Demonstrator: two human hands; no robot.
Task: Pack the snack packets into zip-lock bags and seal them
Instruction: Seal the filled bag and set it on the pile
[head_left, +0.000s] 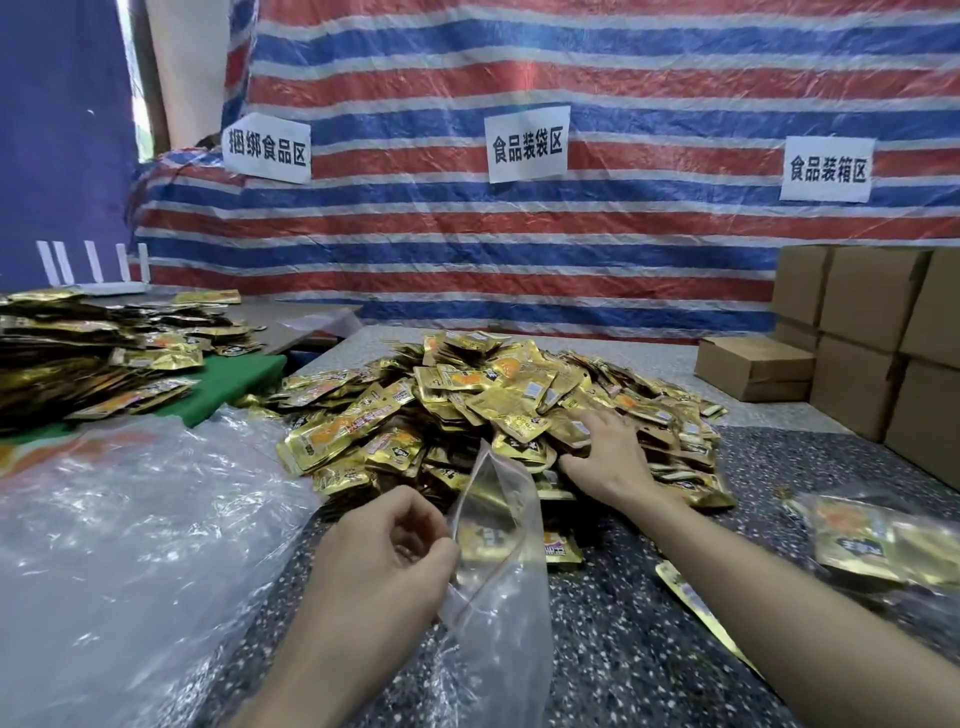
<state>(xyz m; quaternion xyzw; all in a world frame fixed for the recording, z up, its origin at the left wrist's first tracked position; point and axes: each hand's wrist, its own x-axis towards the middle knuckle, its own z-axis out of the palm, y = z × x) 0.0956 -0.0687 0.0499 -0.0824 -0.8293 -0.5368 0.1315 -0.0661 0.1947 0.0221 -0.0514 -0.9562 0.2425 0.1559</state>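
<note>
A big heap of gold snack packets (498, 405) lies on the speckled table (623, 649) in front of me. My left hand (384, 551) pinches the rim of a clear zip-lock bag (498, 561), which stands with its mouth up near the heap's front edge. My right hand (608, 457) lies on the right front of the heap, fingers spread over the packets and thumb down at their edge. Whether it grips any packet is hidden. At the right edge lies a filled clear bag of packets (878, 540).
A crumpled clear plastic sheet (130, 545) covers the near left. A second heap of gold packets (88, 358) sits on a green mat at far left. Brown cardboard boxes (872, 332) stack at the right. A striped tarp with paper signs hangs behind.
</note>
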